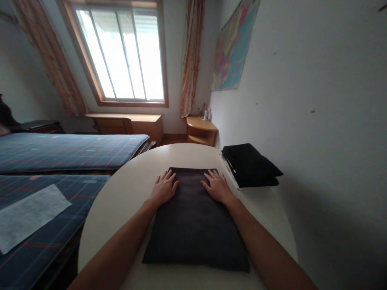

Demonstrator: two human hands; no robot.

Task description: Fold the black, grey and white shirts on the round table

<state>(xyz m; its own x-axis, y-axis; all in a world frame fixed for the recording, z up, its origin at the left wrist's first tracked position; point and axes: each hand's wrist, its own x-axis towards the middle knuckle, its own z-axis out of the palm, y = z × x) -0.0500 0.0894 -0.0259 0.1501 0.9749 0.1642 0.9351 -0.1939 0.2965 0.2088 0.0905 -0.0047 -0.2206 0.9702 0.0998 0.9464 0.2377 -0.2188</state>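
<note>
A dark grey folded cloth (198, 225) lies flat on the round cream table (121, 201), its narrower end away from me. My left hand (165, 187) rests at its far left edge, fingers spread, partly on the cloth and partly past its side. At the far right corner my right hand (216, 186) lies flat with the fingers apart, the thumb side on the cloth. Neither hand grips anything. Whether the cloth is a garment or a cover I cannot tell.
Black folded cloths (249, 165) are stacked at the table's right edge by the wall. To the left are beds with blue plaid mattresses (75, 149), one bearing a printed sheet of paper (33, 215). A wooden corner shelf (201, 124) stands beyond the table.
</note>
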